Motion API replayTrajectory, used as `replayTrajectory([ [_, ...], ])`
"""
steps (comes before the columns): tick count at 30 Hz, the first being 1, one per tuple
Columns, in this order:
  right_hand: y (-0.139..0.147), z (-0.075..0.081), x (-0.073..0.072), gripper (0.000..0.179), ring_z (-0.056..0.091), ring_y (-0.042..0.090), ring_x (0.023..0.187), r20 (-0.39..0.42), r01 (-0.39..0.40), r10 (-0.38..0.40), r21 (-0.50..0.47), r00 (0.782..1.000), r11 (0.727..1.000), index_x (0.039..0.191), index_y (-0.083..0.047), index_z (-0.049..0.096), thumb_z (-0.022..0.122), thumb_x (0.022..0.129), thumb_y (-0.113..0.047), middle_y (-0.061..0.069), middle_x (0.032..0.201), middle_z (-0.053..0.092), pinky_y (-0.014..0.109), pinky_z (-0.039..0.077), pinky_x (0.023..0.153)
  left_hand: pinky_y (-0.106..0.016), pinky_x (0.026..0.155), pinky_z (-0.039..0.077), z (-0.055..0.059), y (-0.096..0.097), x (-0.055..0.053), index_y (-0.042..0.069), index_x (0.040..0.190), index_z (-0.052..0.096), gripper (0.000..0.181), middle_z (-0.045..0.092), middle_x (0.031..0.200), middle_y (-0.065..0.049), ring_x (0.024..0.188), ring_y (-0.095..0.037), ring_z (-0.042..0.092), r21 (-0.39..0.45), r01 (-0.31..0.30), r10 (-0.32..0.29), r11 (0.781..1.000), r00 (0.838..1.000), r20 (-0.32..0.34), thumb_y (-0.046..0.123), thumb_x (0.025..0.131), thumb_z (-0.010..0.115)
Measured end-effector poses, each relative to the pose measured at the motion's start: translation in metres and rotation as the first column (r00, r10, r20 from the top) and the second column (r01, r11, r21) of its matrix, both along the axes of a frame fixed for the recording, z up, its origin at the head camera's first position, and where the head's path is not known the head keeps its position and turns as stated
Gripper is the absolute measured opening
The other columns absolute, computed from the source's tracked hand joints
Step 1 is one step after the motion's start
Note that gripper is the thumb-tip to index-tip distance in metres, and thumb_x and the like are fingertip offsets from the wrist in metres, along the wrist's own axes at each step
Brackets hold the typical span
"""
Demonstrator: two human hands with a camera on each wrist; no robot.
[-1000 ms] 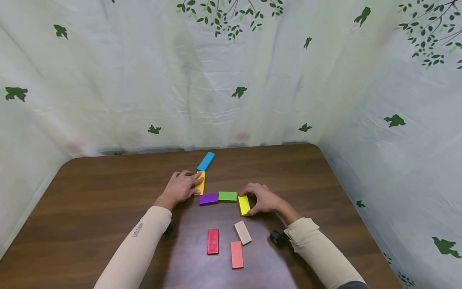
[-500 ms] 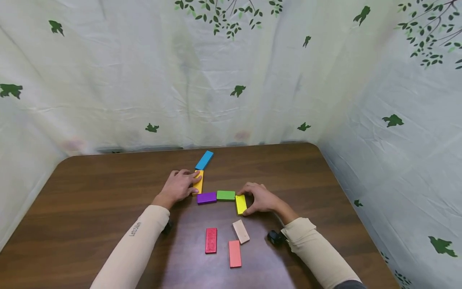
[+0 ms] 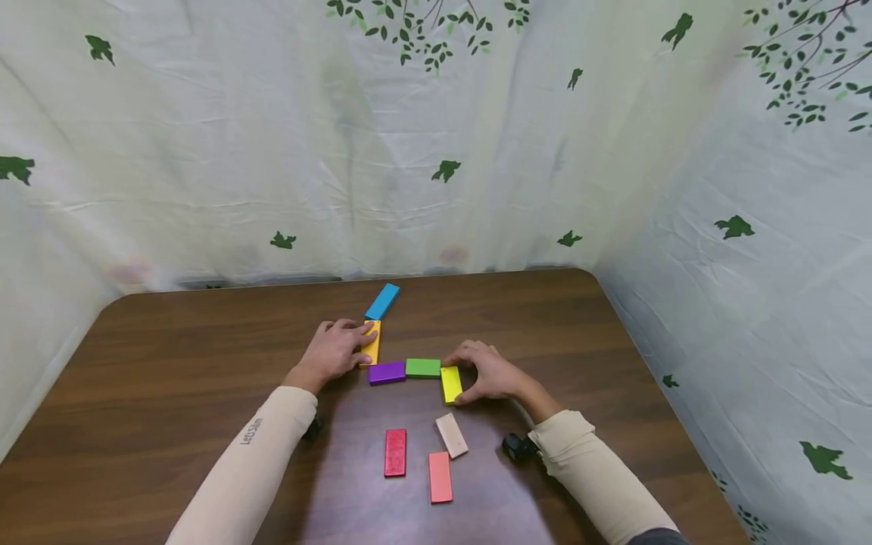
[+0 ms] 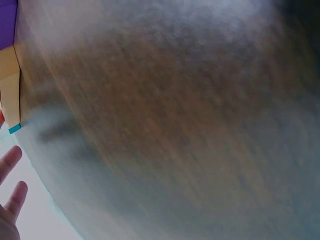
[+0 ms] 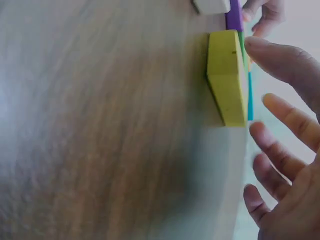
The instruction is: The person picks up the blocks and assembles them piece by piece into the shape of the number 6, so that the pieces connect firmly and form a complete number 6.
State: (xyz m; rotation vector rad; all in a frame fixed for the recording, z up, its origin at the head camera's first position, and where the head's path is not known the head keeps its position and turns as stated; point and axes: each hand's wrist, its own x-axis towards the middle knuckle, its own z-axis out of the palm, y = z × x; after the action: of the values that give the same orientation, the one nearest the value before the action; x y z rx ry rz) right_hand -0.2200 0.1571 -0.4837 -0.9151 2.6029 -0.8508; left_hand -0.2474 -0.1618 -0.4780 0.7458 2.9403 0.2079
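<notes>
In the head view my left hand (image 3: 332,352) lies at an orange-yellow block (image 3: 372,350), thumb by its near end and fingers over its far part. My right hand (image 3: 493,375) pinches a bright yellow block (image 3: 450,384), index finger at the far end and thumb at the near one. Between them a purple block (image 3: 387,373) and a green block (image 3: 423,369) form a row, end to end. A blue block (image 3: 382,301) slants away from the orange-yellow one's far end. The right wrist view shows the yellow block (image 5: 227,75) large, beside the thumb.
Closer to me on the brown table (image 3: 204,393) lie a red block (image 3: 395,453), a salmon block (image 3: 440,477) and a tilted beige block (image 3: 452,435). A white curtain (image 3: 272,151) with leaf prints hangs behind the table and along its right side.
The yellow block and my right hand have shifted very slightly left, closer against the green block. My left hand keeps its place; the whole head view has drifted a little.
</notes>
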Motion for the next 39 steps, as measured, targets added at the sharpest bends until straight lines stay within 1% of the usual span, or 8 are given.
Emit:
replayTrajectory([
  [4,-0.001,0.003,0.007,0.061,0.043,0.022,0.111,-0.018,0.002,-0.002,-0.012,1.000,1.000,0.122,-0.014,0.065,0.087,0.068,-0.032,0.001,0.114,0.056,0.045,0.031,0.096,-0.059,0.100,0.030,-0.001,-0.001,0.000,0.013,0.137,0.055,0.055,0.045,0.147,-0.007,0.129,-0.040,0.041,-0.009,-0.002,0.003,1.000,1.000,0.005,0.036,0.089,0.067],
  [8,-0.004,0.006,0.019,0.061,0.044,0.021,0.109,-0.001,-0.002,0.002,-0.009,1.000,1.000,0.122,-0.014,0.064,0.087,0.068,-0.033,0.001,0.114,0.056,0.044,0.034,0.095,-0.059,0.100,0.031,-0.001,-0.002,0.000,0.013,0.137,0.055,0.055,0.046,0.146,-0.008,0.129,-0.040,0.042,-0.011,-0.001,0.001,1.000,1.000,0.002,0.036,0.089,0.067],
  [12,-0.007,0.008,0.034,0.058,0.047,0.021,0.106,0.027,-0.009,0.009,0.005,1.000,1.000,0.121,-0.013,0.063,0.085,0.070,-0.032,-0.001,0.108,0.056,0.041,0.040,0.092,-0.058,0.099,0.031,-0.002,-0.003,0.000,0.013,0.137,0.054,0.055,0.046,0.146,-0.009,0.128,-0.040,0.042,-0.011,0.003,-0.003,1.000,1.000,-0.009,0.035,0.088,0.067],
  [14,-0.009,0.008,0.041,0.056,0.049,0.020,0.103,0.025,-0.017,0.017,0.008,1.000,1.000,0.119,-0.013,0.064,0.085,0.071,-0.032,-0.001,0.102,0.057,0.038,0.042,0.089,-0.058,0.099,0.031,-0.002,-0.004,0.000,0.013,0.137,0.054,0.055,0.047,0.146,-0.009,0.127,-0.039,0.043,-0.007,0.006,-0.006,1.000,1.000,-0.018,0.035,0.088,0.067],
  [21,-0.010,0.008,0.058,0.045,0.055,0.016,0.094,-0.033,-0.058,0.059,0.026,0.998,0.998,0.112,-0.011,0.068,0.084,0.073,-0.028,-0.002,0.093,0.063,0.031,0.043,0.086,-0.058,0.097,0.032,-0.002,-0.004,0.001,0.012,0.136,0.056,0.054,0.048,0.145,-0.010,0.126,-0.037,0.044,0.001,0.018,-0.018,1.000,0.999,-0.040,0.035,0.088,0.067],
  [26,-0.013,0.008,0.063,0.038,0.054,0.012,0.087,-0.070,-0.069,0.074,0.074,0.995,0.995,0.108,-0.015,0.070,0.082,0.075,-0.031,-0.007,0.087,0.062,0.027,0.044,0.078,-0.058,0.097,0.032,-0.002,-0.004,0.000,0.012,0.136,0.056,0.055,0.048,0.145,-0.010,0.127,-0.038,0.044,0.005,0.012,-0.012,1.000,0.999,-0.035,0.035,0.088,0.068],
  [32,-0.019,0.004,0.067,0.039,0.049,0.006,0.081,-0.038,-0.046,0.053,0.164,0.998,0.985,0.110,-0.022,0.069,0.079,0.078,-0.040,-0.011,0.086,0.056,0.021,0.041,0.067,-0.059,0.098,0.032,-0.003,-0.004,-0.002,0.012,0.137,0.055,0.055,0.046,0.146,-0.009,0.128,-0.039,0.042,0.004,0.006,-0.006,1.000,1.000,-0.021,0.034,0.088,0.067],
  [39,-0.022,0.004,0.071,0.032,0.048,0.005,0.077,-0.067,-0.018,0.030,0.178,0.997,0.984,0.107,-0.023,0.070,0.077,0.079,-0.040,-0.011,0.085,0.056,0.021,0.039,0.063,-0.059,0.098,0.032,-0.004,-0.002,-0.003,0.012,0.137,0.054,0.055,0.046,0.146,-0.009,0.128,-0.039,0.042,-0.001,0.011,-0.011,1.000,1.000,-0.025,0.035,0.089,0.067],
])
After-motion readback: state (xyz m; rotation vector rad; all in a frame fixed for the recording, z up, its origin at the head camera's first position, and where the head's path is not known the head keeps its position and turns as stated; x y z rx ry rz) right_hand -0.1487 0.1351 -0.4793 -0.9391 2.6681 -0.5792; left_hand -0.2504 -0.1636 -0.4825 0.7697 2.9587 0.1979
